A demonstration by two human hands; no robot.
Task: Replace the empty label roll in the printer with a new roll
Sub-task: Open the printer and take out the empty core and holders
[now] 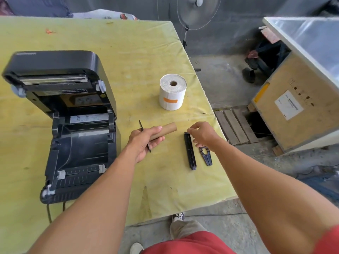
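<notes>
Right of the open printer [73, 125], my left hand [145, 142] grips the core [165, 131] and a thin black tab [140, 125]. Farther right, my right hand [201, 136] curls loosely over the spindle [190, 151]; whether it pinches, I cannot tell. The new roll [172, 92] stands upright beyond, near the table [211, 180] edge.

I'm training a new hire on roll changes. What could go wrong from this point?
1. The left hand grips both the empty core and a flat black guide; the guide could slip out.
2. The spindle and second guide lie near the table edge, by the right hand, and might get knocked off.
</notes>
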